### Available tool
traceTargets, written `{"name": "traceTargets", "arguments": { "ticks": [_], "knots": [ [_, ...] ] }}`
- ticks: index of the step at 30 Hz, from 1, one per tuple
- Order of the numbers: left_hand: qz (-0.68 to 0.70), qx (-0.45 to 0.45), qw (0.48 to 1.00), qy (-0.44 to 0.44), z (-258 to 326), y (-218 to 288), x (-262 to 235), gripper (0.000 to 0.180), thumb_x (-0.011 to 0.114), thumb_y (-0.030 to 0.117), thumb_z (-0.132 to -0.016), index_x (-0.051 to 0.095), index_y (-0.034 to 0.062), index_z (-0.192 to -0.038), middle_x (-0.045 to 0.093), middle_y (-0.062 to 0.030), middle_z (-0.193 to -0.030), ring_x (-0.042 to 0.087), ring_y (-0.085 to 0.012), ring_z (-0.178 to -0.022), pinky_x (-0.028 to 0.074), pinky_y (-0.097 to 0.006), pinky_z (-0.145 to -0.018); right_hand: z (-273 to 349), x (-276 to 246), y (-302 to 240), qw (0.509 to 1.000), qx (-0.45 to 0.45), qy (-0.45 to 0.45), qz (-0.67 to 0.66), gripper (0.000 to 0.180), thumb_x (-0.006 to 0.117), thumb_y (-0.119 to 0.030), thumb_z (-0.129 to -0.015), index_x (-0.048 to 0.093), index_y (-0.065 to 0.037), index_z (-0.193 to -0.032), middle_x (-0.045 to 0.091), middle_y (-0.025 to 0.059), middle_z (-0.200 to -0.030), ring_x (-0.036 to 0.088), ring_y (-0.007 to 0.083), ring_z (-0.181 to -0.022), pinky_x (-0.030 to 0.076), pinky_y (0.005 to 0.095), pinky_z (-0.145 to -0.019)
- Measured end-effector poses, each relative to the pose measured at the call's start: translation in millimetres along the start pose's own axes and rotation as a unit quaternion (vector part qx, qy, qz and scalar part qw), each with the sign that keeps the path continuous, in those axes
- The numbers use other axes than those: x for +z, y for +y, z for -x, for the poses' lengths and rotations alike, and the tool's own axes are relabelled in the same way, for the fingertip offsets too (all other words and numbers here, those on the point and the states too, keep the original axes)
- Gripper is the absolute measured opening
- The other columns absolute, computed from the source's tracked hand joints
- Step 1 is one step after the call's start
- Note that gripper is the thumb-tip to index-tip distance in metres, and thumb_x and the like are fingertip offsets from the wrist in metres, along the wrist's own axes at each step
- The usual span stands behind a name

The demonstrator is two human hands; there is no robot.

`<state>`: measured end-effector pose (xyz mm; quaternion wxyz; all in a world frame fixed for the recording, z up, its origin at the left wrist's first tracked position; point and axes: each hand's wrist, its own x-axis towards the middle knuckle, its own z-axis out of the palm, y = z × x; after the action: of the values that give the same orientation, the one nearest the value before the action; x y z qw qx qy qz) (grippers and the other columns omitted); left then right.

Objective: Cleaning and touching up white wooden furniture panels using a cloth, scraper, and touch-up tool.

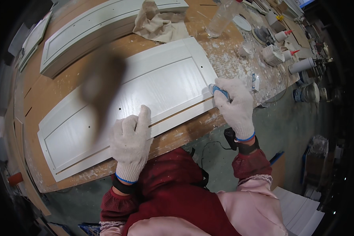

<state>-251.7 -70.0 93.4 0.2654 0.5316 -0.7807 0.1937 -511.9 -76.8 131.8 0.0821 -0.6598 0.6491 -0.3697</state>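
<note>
A white panel (165, 90) with a recessed face, small dark holes and a long slot along its near edge lies on the worktable. My left hand (131, 137), in a white knit glove, rests on its near edge; the index finger is stretched out over the panel, the others bent, holding nothing visible. At the panel's right end, my gloved right hand (238, 104) is closed around a small blue tool (221, 92). Its tip meets the panel's corner area; glove fingers cover most of it, so I cannot make out its exact kind.
Behind lies a stack of white panels (106, 25) with a beige cloth (161, 25) at its end. A clear bottle (221, 19), white cups (272, 55) and red-tipped bottles (283, 35) stand at the right on the paint-spattered worktable (232, 43). A blurred dark shape (104, 82) hides part of the panel.
</note>
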Motion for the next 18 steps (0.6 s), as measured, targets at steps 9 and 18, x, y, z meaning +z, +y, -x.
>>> {"name": "traceTargets", "arguments": {
  "ticks": [9, 18],
  "knots": [
    [0.001, 0.007, 1.000, -0.005, 0, -2, 1, 0.036, 0.067, 0.010, -0.064, 0.069, 0.0217, -0.098, 0.044, 0.0062, -0.074, 0.048, -0.0105, -0.063, 0.043, -0.026, -0.053, -4, -2, -6, 0.999, 0.023, -0.021, -0.013, 0.025, 0.065, -0.008, -0.079, 0.067, -0.004, -0.104, 0.062, 0.0129, -0.092, 0.063, 0.0269, -0.084, 0.050, 0.0332, -0.076],
    [0.020, 0.015, 1.000, 0.015, -1, -2, 2, 0.037, 0.066, 0.008, -0.064, 0.069, 0.0198, -0.099, 0.045, 0.0056, -0.074, 0.048, -0.0112, -0.063, 0.042, -0.026, -0.054, -1, -5, -1, 1.000, 0.010, -0.018, -0.012, 0.026, 0.065, -0.006, -0.078, 0.067, -0.003, -0.103, 0.063, 0.0132, -0.093, 0.064, 0.0268, -0.088, 0.050, 0.0330, -0.078]
  ]
}}
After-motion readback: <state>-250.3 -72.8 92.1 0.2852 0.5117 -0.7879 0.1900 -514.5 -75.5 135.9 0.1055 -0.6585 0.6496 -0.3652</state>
